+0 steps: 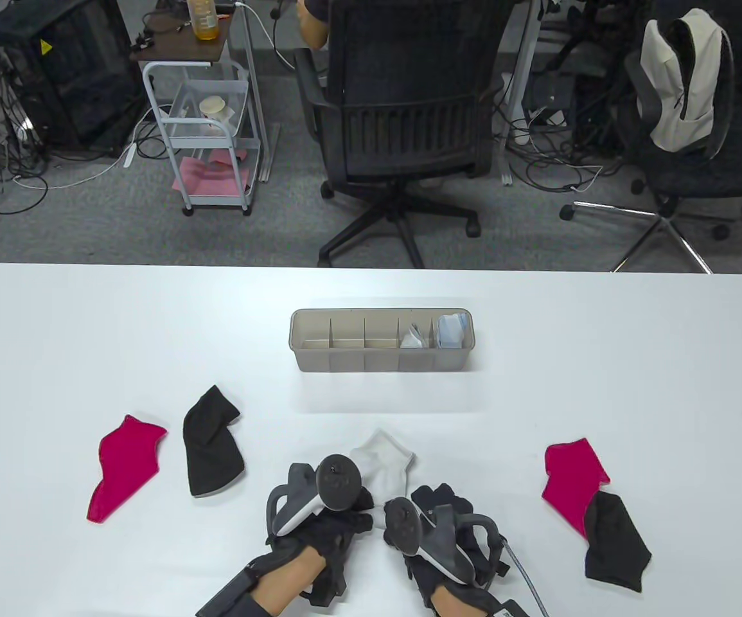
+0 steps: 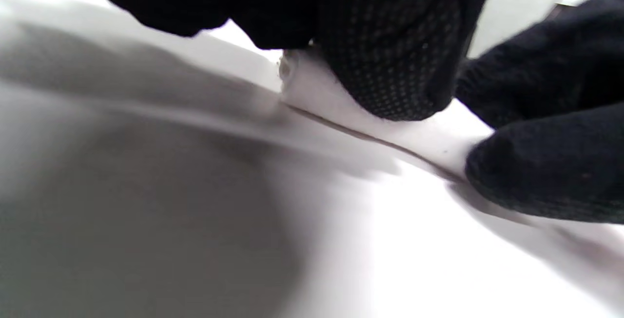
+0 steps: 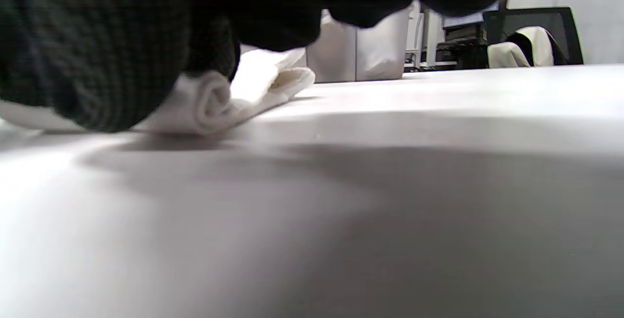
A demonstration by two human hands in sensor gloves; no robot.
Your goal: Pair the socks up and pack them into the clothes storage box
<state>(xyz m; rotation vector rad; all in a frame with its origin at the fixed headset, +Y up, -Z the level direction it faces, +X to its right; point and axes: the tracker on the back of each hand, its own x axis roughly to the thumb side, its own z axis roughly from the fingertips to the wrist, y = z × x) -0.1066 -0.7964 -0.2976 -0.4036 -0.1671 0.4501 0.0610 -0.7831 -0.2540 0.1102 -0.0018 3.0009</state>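
White sock [image 1: 385, 468] lies on the table [image 1: 602, 360] near its front edge, short of the storage box [image 1: 381, 340]; the left hand [image 1: 319, 514] and right hand [image 1: 438, 524] sit on its near end. Left wrist view: gloved fingertips [image 2: 390, 64] press the sock [image 2: 414, 132] flat. Right wrist view: fingers [image 3: 87, 54] press down on its rolled edge [image 3: 214, 103]. I cannot tell whether either hand pinches it.
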